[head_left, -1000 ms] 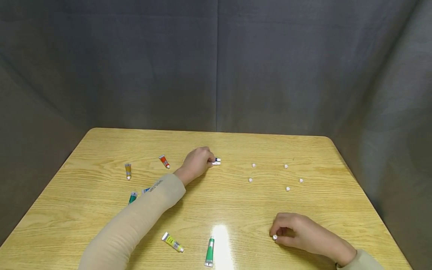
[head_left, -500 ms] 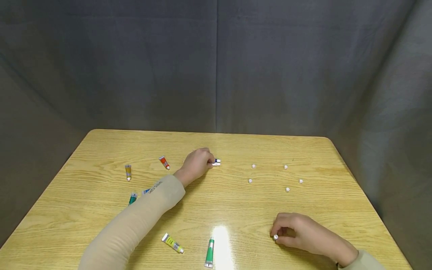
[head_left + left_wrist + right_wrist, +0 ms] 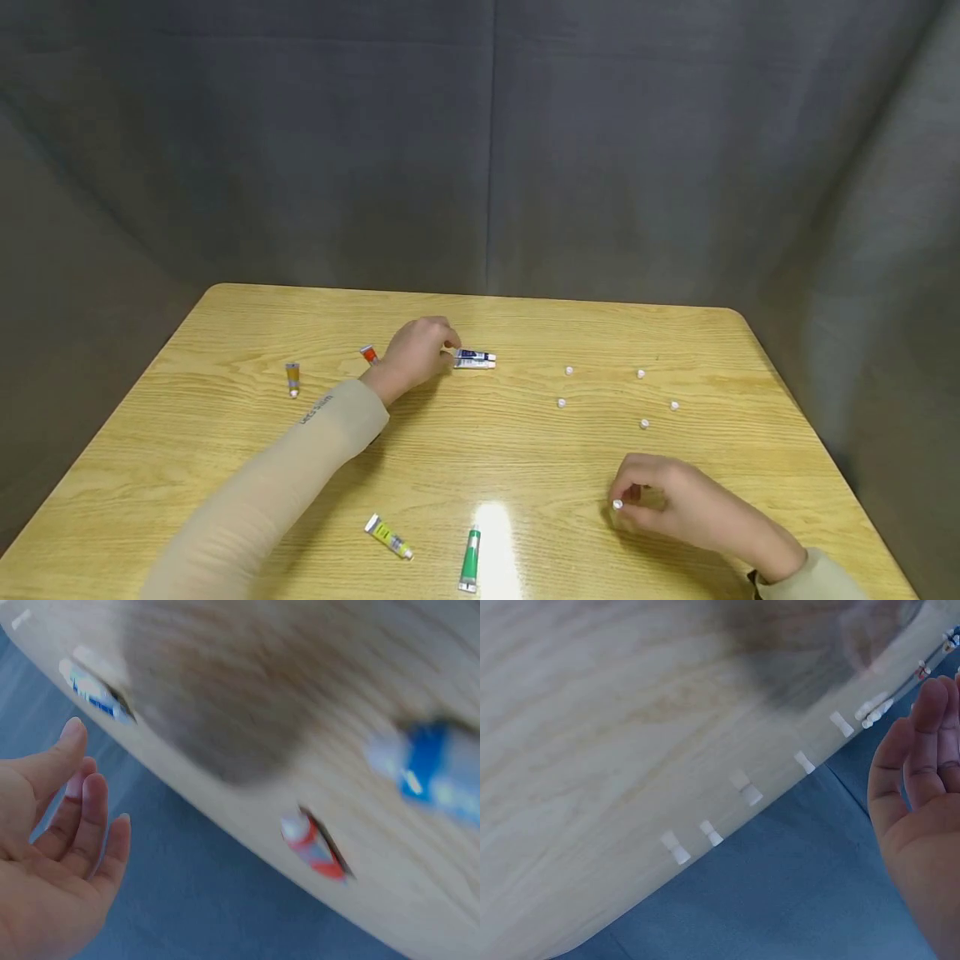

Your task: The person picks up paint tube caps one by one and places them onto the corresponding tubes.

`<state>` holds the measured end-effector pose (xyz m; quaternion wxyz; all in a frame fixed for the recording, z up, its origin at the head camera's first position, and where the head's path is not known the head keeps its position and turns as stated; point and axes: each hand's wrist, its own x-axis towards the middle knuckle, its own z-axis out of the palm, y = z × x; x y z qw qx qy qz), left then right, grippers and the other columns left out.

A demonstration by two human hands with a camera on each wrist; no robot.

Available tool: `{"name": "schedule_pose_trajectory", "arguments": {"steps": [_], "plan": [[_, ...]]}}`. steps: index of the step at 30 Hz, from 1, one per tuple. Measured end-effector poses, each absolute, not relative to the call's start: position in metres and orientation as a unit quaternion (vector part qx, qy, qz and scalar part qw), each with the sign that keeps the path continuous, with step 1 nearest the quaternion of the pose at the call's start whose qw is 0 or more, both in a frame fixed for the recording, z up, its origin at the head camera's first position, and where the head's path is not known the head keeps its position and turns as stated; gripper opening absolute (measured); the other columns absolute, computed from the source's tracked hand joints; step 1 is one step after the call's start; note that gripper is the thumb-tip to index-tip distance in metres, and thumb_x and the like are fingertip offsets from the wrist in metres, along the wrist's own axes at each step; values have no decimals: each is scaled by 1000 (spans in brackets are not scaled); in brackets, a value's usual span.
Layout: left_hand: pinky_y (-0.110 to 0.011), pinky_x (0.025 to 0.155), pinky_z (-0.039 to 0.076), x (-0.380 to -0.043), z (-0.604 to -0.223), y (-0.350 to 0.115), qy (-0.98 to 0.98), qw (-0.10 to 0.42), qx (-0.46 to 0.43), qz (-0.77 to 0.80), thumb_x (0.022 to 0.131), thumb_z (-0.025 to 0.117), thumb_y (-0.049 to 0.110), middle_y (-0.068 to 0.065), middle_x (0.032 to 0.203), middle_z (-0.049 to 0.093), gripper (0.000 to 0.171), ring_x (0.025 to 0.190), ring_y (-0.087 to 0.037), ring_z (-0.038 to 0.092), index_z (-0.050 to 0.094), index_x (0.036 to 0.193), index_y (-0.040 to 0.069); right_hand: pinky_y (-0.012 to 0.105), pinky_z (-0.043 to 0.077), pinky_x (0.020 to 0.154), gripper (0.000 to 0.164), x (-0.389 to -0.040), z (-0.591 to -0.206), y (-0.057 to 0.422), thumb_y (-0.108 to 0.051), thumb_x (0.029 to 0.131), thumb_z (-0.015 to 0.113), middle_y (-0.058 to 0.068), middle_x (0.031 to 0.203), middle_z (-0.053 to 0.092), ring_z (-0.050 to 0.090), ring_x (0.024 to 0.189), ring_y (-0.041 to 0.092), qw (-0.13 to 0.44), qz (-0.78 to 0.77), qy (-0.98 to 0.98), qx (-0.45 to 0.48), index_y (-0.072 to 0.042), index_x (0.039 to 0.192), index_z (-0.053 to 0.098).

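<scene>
In the head view, my left hand (image 3: pixel 415 350) hovers just left of two small paint tubes, one dark blue (image 3: pixel 472 354) and one white (image 3: pixel 474 364), lying side by side with their caps to the right. The left wrist view shows that hand (image 3: pixel 64 855) with loosely bent fingers and nothing between them. Near the front right, my right hand (image 3: pixel 675 504) pinches a small white cap (image 3: pixel 617 504) between thumb and fingertips. The right wrist view shows part of this hand (image 3: pixel 922 817), but the cap is hidden there.
Several white caps (image 3: pixel 644 424) are spread over the right side of the wooden table (image 3: pixel 487 450). Red (image 3: pixel 369 355), ochre (image 3: pixel 293 380), yellow (image 3: pixel 388 537) and green (image 3: pixel 470 561) paint tubes lie on its left and front. A blue tube (image 3: pixel 439 769) shows in the left wrist view.
My left hand has let go of the dark blue and white tubes and drawn back to the left, uncovering them. My right hand has risen slightly with the cap.
</scene>
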<state>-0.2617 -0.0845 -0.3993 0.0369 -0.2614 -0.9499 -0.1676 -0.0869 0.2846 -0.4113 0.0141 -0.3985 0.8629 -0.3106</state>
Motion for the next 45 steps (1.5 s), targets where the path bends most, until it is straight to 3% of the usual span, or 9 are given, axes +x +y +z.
{"name": "schedule_pose_trajectory", "arguments": {"steps": [9,19,29,36,45], "plan": [[-41,90,59,-262,-385,-123,-954,47,-256,-147,85,82,5,-8,109,76,27,101,-26,72,79,112,7,21,55,72,29,-93,-403,284,2,87,77,-12,92,70,60,85,-5,-10,-308,877,-369,-24,98,69],[-46,95,58,-264,-382,-157,-955,-7,-258,-143,86,78,-2,-11,119,76,29,109,-30,72,79,115,6,22,56,71,29,-97,-403,284,6,86,74,-8,92,71,59,85,-7,-1,-310,890,-333,-20,96,70],[-58,107,47,-264,-395,-176,-957,0,-275,-95,86,80,-1,-7,110,79,22,107,-29,73,83,104,11,23,55,70,37,-99,-406,281,13,81,74,-7,92,69,57,84,-6,-45,-324,886,-328,-20,97,68],[-58,103,48,-266,-404,-186,-958,24,-279,-67,82,78,-10,-5,99,79,26,98,-28,72,84,95,12,23,56,71,38,-100,-409,281,13,80,75,-6,93,70,58,84,-4,-63,-330,880,-336,-19,99,70],[-57,101,48,-265,-409,-192,-963,15,-257,-80,86,82,3,-3,98,79,14,94,-24,72,82,95,13,19,54,71,35,-102,-411,282,13,80,76,-5,93,69,59,84,-3,-91,-337,865,-361,-15,101,74]]}}
